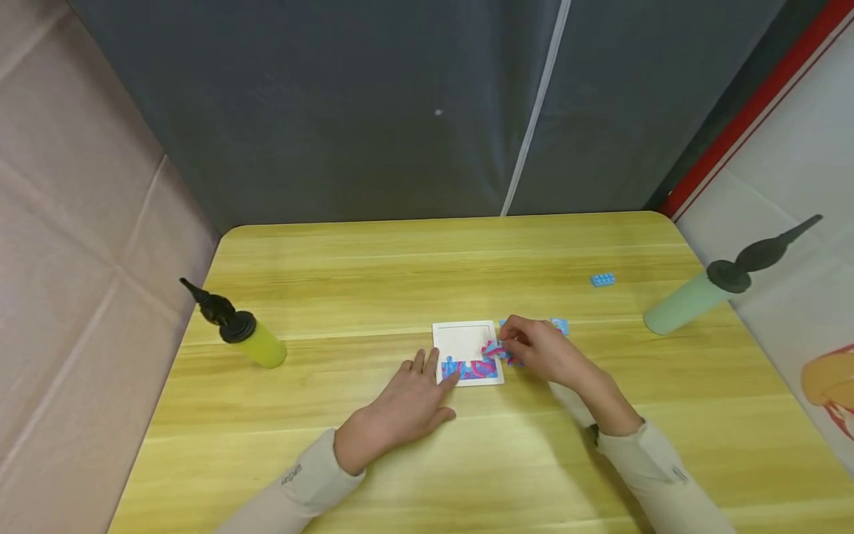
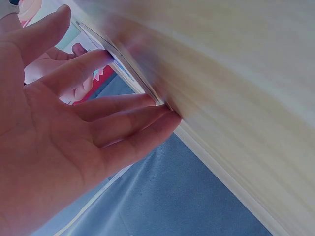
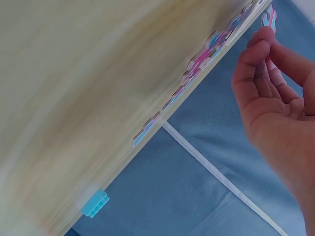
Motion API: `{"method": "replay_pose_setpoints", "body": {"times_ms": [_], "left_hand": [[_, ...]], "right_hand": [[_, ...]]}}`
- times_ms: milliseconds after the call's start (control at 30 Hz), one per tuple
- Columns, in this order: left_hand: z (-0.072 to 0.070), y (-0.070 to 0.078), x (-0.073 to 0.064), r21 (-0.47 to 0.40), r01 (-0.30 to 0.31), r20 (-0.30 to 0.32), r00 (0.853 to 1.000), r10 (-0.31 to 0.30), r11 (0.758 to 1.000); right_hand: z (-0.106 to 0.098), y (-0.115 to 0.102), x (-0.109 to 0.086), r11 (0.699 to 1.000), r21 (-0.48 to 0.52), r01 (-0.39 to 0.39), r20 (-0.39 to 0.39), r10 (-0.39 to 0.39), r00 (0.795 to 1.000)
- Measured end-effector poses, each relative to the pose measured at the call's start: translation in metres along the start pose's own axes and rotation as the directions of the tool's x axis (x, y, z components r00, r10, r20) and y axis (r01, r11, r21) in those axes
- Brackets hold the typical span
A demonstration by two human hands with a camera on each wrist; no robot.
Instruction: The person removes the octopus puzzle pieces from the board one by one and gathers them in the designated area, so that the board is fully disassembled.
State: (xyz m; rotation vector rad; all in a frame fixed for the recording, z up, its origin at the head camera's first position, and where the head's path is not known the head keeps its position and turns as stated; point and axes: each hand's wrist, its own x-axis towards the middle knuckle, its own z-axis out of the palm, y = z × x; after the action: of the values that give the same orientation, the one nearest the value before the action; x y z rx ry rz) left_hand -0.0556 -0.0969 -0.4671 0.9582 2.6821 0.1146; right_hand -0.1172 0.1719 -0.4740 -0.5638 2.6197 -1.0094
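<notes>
Fingertips of my right hand (image 1: pixel 543 350) pinch a puzzle piece (image 1: pixel 493 349), probably light, stiff: grip edges only. My left hand (image 1: pixel 403 400), fingers extended, touches the tray (image 1: pixel 463 341) at eight o'clock.

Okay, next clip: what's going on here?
A person is doing a small jigsaw. The right hand pinches a pink-and-blue piece by the white tray's right edge, while the left hand touches the tray's left side. Placed pieces fill its near part; loose pieces lie to its right.
</notes>
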Motion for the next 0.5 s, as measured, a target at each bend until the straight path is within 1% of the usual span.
{"method": "replay_pose_setpoints", "body": {"times_ms": [300, 500], "left_hand": [[0.0013, -0.0005, -0.0003, 0.008, -0.005, -0.011, 1.000, 0.005, 1.000], [0.0015, -0.0006, -0.0002, 0.000, -0.008, -0.014, 1.000, 0.008, 1.000]], "right_hand": [[-0.0026, 0.0038, -0.0043, 1.000, 0.001, 0.006, -0.007, -0.006, 1.000], [-0.0046, 0.0056, -0.0071, 1.000, 0.001, -0.020, -0.008, 0.020, 1.000]]}}
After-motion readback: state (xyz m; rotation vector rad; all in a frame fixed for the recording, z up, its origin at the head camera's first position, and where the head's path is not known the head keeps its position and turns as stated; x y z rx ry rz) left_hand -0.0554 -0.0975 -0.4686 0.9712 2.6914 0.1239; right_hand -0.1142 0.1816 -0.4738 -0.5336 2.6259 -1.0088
